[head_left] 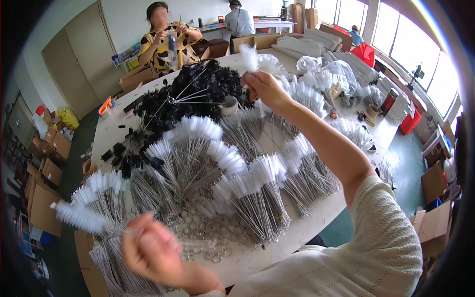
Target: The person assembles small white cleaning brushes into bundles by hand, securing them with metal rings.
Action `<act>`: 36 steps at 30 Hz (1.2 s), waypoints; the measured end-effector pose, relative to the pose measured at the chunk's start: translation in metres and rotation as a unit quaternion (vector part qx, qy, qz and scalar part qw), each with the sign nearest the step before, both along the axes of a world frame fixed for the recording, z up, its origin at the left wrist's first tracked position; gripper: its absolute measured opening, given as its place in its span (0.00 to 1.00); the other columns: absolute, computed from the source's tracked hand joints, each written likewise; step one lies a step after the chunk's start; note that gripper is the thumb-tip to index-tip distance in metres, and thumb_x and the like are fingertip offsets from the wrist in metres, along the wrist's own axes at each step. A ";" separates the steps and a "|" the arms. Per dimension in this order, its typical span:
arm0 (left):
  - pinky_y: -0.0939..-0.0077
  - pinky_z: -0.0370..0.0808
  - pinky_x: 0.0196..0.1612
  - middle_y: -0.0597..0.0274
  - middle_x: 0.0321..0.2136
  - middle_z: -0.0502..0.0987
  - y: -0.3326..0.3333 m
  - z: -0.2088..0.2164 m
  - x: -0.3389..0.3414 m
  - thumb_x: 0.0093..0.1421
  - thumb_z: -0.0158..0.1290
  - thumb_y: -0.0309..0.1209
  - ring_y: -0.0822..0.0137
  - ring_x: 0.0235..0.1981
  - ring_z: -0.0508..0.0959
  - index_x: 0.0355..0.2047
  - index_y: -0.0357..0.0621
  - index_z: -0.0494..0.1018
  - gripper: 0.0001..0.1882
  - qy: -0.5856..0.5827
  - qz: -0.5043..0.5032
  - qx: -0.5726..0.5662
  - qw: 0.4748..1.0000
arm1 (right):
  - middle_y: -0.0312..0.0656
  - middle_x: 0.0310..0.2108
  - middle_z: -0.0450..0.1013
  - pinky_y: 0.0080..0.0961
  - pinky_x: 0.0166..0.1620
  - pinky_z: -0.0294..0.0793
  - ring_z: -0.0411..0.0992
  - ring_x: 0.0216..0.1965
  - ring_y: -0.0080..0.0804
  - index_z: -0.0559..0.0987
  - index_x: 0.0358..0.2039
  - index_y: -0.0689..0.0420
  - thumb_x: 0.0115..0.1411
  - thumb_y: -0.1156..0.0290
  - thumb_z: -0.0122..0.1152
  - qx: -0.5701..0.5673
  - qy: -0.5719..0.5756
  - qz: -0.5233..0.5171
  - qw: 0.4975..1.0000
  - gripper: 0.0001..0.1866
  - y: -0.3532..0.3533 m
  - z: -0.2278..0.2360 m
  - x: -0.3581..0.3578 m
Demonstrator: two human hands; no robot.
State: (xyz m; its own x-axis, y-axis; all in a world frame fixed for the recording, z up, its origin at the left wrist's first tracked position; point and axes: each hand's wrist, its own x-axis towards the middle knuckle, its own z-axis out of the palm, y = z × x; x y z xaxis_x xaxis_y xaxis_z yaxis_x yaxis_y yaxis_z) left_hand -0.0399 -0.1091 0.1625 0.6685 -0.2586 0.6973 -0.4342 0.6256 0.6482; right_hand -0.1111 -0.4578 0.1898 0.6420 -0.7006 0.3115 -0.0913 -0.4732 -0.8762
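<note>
My left hand [151, 250], blurred by motion, is closed at the lower left. A long white-bristled tube brush [81, 219] sticks out from it to the left; its wire handle is mostly hidden by the fingers. Farther off, my right hand [267, 91] pinches a smaller white-bristled brush [249, 58], which points up above the far part of the table. Between my hands lie bundles of white wire-handled brushes [252, 195]. Loose metal rings [216, 255] are scattered on the table beside my left hand.
A pile of black brushes [198, 86] covers the far middle of the white table [319, 218]. Tape rolls [229, 105], clear plastic bags [341, 76] and a dark red flask [389, 101] stand around. Across the table a person [170, 42] handles a clear bag.
</note>
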 end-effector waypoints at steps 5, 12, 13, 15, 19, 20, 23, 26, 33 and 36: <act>0.87 0.65 0.16 0.67 0.17 0.67 -0.070 -0.018 -0.032 0.54 0.50 0.17 0.78 0.14 0.69 0.41 0.34 0.72 0.13 -0.025 -0.002 0.158 0.987 | 0.36 0.34 0.67 0.25 0.43 0.70 0.68 0.37 0.24 0.69 0.40 0.60 0.65 0.62 0.42 0.177 -0.163 0.225 0.944 0.14 0.111 -0.008 -0.042; 0.82 0.73 0.29 0.58 0.34 0.68 -0.085 -0.047 -0.060 0.57 0.47 0.18 0.72 0.25 0.74 0.42 0.37 0.67 0.12 -0.185 0.029 0.202 0.961 | 0.41 0.47 0.61 0.27 0.51 0.62 0.61 0.48 0.26 0.69 0.48 0.57 0.59 0.66 0.54 0.108 -0.237 0.287 0.922 0.17 0.181 -0.043 -0.090; 0.82 0.72 0.34 0.58 0.35 0.68 -0.073 -0.049 -0.059 0.59 0.45 0.19 0.71 0.27 0.75 0.41 0.37 0.67 0.09 -0.232 0.092 0.168 0.954 | 0.41 0.46 0.65 0.28 0.55 0.58 0.57 0.55 0.28 0.73 0.45 0.59 0.60 0.63 0.53 0.138 -0.237 0.247 0.929 0.16 0.183 -0.041 -0.099; 0.77 0.74 0.38 0.57 0.40 0.63 -0.058 -0.056 -0.078 0.58 0.48 0.21 0.68 0.28 0.77 0.38 0.37 0.66 0.07 -0.130 0.086 0.174 0.972 | 0.42 0.42 0.70 0.28 0.56 0.59 0.59 0.55 0.30 0.77 0.39 0.62 0.60 0.59 0.52 0.064 -0.102 0.128 0.984 0.17 0.160 -0.059 -0.122; 0.86 0.76 0.31 0.56 0.28 0.73 -0.052 -0.088 -0.124 0.52 0.52 0.18 0.68 0.29 0.76 0.29 0.32 0.72 0.03 -0.014 -0.036 0.169 0.985 | 0.36 0.35 0.74 0.19 0.43 0.70 0.71 0.37 0.21 0.77 0.38 0.60 0.62 0.61 0.50 0.487 -0.197 0.214 0.824 0.16 0.199 -0.106 -0.135; 0.85 0.75 0.31 0.57 0.31 0.72 -0.058 -0.108 -0.128 0.52 0.53 0.18 0.68 0.31 0.75 0.33 0.34 0.73 0.06 -0.120 0.002 0.130 0.984 | 0.37 0.35 0.74 0.18 0.41 0.71 0.71 0.37 0.21 0.75 0.40 0.59 0.62 0.64 0.49 0.558 -0.241 0.218 0.763 0.13 0.205 -0.111 -0.137; 0.79 0.71 0.32 0.60 0.39 0.69 -0.053 -0.118 -0.135 0.52 0.54 0.19 0.67 0.35 0.71 0.40 0.40 0.75 0.13 -0.331 0.101 0.165 0.924 | 0.34 0.29 0.73 0.19 0.38 0.71 0.71 0.34 0.24 0.74 0.38 0.59 0.62 0.67 0.50 0.670 -0.320 0.144 0.654 0.10 0.211 -0.124 -0.150; 0.76 0.68 0.32 0.58 0.36 0.68 -0.028 -0.134 -0.145 0.48 0.59 0.24 0.65 0.32 0.69 0.42 0.44 0.74 0.18 -0.315 0.087 0.209 0.922 | 0.33 0.24 0.71 0.16 0.34 0.69 0.70 0.29 0.22 0.74 0.34 0.59 0.61 0.66 0.51 0.507 -0.127 0.206 0.827 0.09 0.180 -0.107 -0.181; 0.79 0.67 0.19 0.62 0.22 0.72 0.016 -0.172 -0.147 0.53 0.56 0.26 0.70 0.16 0.70 0.40 0.41 0.72 0.13 -0.174 -0.079 0.331 0.924 | 0.33 0.24 0.71 0.28 0.34 0.64 0.69 0.30 0.26 0.78 0.24 0.52 0.42 0.69 0.59 -0.547 0.653 0.118 0.510 0.06 0.182 -0.109 -0.224; 0.79 0.69 0.21 0.62 0.21 0.72 0.021 -0.181 -0.157 0.54 0.55 0.27 0.70 0.17 0.71 0.40 0.40 0.72 0.12 -0.127 -0.107 0.352 0.921 | 0.36 0.27 0.71 0.32 0.34 0.64 0.69 0.33 0.33 0.76 0.27 0.52 0.45 0.70 0.54 -0.498 0.518 0.214 0.662 0.07 0.202 -0.173 -0.238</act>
